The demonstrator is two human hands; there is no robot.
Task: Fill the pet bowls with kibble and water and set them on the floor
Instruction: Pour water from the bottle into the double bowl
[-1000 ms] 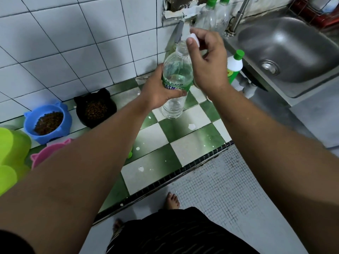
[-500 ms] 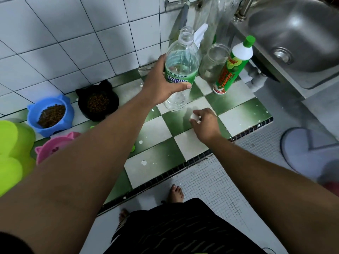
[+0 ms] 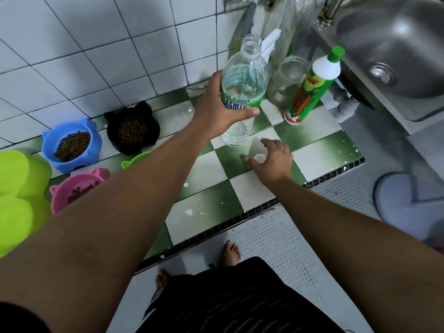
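Checkered tile ledge (image 3: 312,145) by the sink (image 3: 396,56): left hand (image 3: 216,109) wraps the uncapped water bottle (image 3: 242,82) at its label. Right hand (image 3: 276,159), fingers loose and spread, hovers over the white cap (image 3: 260,157) at the bottle's 5 o'clock. Blue kibble bowl (image 3: 95,138) sits at 9.

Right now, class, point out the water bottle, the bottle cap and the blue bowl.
water bottle (image 3: 240,99), head view, green label.
bottle cap (image 3: 260,157), head view, white top.
blue bowl (image 3: 95,143), head view, right wall.
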